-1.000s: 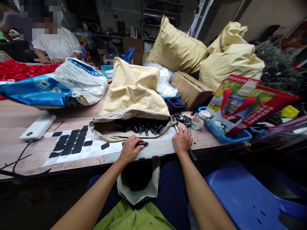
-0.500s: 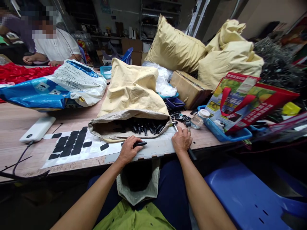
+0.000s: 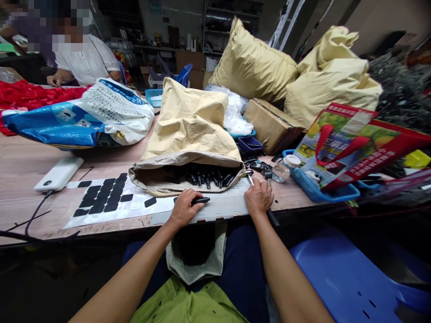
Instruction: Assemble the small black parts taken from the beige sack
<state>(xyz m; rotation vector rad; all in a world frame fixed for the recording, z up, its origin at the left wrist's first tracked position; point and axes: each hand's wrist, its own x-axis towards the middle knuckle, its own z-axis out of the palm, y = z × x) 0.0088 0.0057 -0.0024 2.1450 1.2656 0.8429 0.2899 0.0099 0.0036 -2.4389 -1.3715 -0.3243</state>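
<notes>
My left hand [image 3: 183, 208] is closed around a short black pen-shaped piece [image 3: 201, 201], whose tip points right over a grey board [image 3: 220, 207] at the table's front edge. In my right hand [image 3: 258, 197] is what looks like a small hammer [image 3: 249, 179]. Its metal shaft shows ahead of the fingers and its dark handle sticks out behind the wrist. Just beyond both hands lies a cream cloth sack [image 3: 193, 119], its mouth open toward me and full of similar black pieces [image 3: 208, 179]. Below the table edge, a second sack [image 3: 215, 260] hangs open at my lap.
Left of the board is a white sheet with black stickers [image 3: 104, 195], then a white power bank [image 3: 59, 174] with a cable. A clear jar [image 3: 280, 172] and blue basket [image 3: 311, 190] stand right. A blue chair [image 3: 340, 269] is beside me. A person [image 3: 89, 58] sits across the table.
The whole scene has shifted slightly right in view as the head turned a little. Both hands keep their holds and stay nearly in place over the board.
</notes>
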